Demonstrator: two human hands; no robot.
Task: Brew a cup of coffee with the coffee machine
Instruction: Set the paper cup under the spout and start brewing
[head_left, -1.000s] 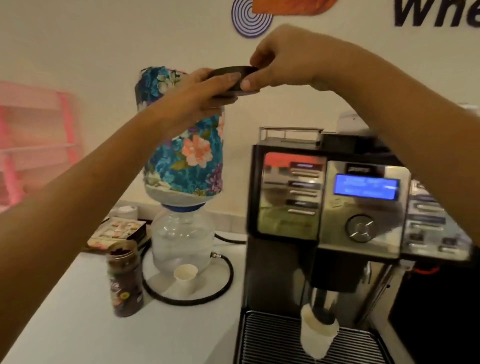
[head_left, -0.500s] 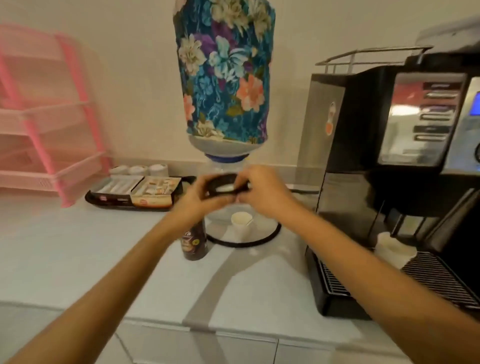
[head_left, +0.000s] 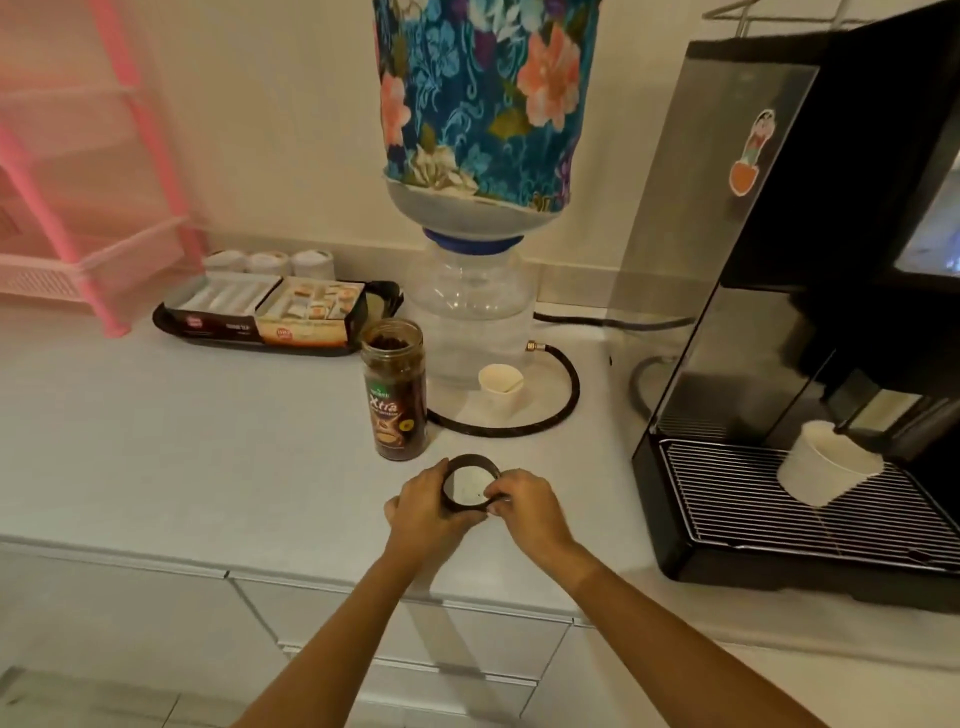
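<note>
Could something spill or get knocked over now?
Maybe. The tall glass jar of coffee beans stands open, just beyond the left hand and right hand, which both grip its dark round lid. A bump could tip it and scatter beans. The small white paper cup by the black hose looks light, so a sleeve could flick it over. The white paper cup on the black coffee machine's metal drip grate appears to lean, so coffee might miss it.

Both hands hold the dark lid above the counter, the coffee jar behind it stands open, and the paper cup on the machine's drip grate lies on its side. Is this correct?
Not quite. In the head view the paper cup stands upright on the drip grate, under the spout. The rest holds: left hand and right hand hold the dark lid; the coffee jar stands open.
</note>
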